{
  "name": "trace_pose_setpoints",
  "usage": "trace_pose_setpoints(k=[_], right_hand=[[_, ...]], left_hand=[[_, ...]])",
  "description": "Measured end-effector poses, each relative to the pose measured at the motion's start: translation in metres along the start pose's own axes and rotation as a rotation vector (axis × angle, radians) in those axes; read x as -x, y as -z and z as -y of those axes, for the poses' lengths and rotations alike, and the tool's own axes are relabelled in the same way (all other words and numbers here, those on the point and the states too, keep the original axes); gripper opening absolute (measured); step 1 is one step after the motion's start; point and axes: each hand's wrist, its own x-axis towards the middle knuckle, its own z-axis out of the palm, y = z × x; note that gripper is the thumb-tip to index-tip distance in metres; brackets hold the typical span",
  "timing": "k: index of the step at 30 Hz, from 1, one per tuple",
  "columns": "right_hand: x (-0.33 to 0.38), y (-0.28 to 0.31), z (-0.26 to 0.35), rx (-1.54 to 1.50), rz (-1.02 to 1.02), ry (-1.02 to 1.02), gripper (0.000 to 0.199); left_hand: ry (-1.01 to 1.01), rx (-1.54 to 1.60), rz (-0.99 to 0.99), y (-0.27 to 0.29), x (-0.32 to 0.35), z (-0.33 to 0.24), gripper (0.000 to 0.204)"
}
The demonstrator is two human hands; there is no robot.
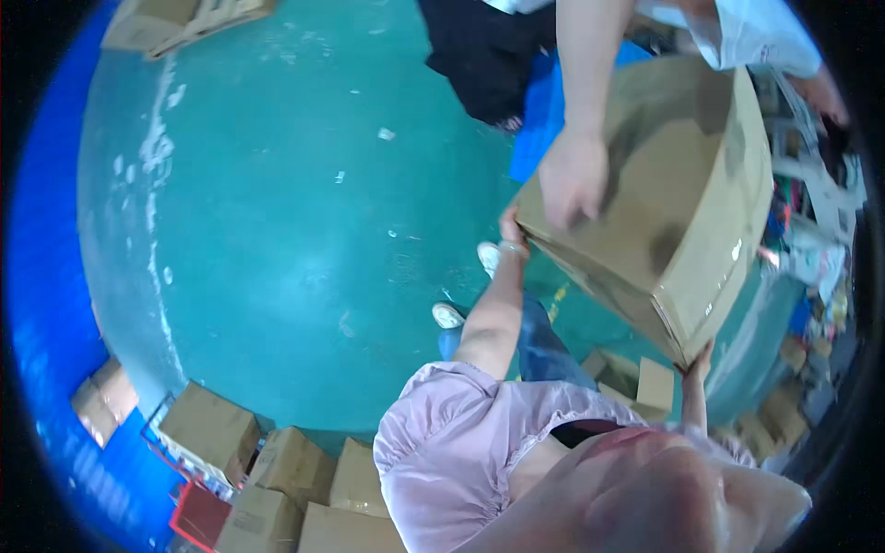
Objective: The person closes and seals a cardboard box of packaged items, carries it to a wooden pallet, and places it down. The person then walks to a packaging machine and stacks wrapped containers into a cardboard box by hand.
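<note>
A large brown cardboard box [636, 212] hangs tilted in front of me. My left hand [513, 230] grips its left corner, fingers wrapped over the edge. At the near right corner, my right hand [701, 359] holds the box from below, its fingers partly hidden behind the cardboard. Another person's hand [573, 180] reaches in from the far side and rests on or just above the box's upper face. Beyond that arm, something flat and blue [537, 129] shows behind the box.
An opened carton [631, 380] lies on the green floor [304, 230] near my legs. Several closed cartons [295, 465] are stacked at the lower left beside a red-framed item [198, 516]. More cartons [779, 419] and clutter line the right side. The other person, dark-clothed [479, 64], stands opposite.
</note>
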Motion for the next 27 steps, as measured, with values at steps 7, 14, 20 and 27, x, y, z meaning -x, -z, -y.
trace_pose_setpoints(k=[7,14,20,27], right_hand=[[0.000,0.015,0.000,-0.037,0.079,-0.036,0.081],[0.001,0.020,-0.004,-0.002,-0.008,-0.041,0.083],[0.024,0.033,0.002,0.058,0.095,0.019,0.079],[0.134,0.015,-0.032,-0.123,0.094,-0.081,0.075]], left_hand=[[-0.027,-0.147,0.083,-0.007,-0.020,0.002,0.041],[-0.038,-0.213,-0.035,-0.026,-0.015,-0.013,0.045],[0.000,-0.158,0.071,-0.021,-0.008,-0.034,0.036],[-0.074,-0.225,0.024,-0.022,0.026,-0.110,0.057]])
